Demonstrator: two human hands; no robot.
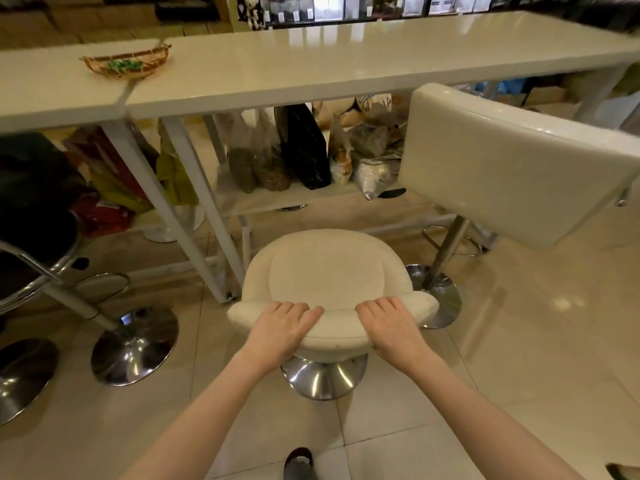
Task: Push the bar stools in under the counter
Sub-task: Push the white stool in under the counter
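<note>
Both hands, left hand (282, 329) and right hand (389, 327), grip cream stool's (329, 271) backrest; table legs (194, 202) ahead.

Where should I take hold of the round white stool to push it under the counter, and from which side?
Grip the low curved backrest of the round white stool from behind, the side away from the counter. The left hand and right hand already sit there, fingers over its top edge, either side of centre. That spacing should keep the push straight.

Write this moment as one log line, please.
step: pushing stool | hands: left hand, right hand grip cream stool backrest | stool: short of counter
</note>
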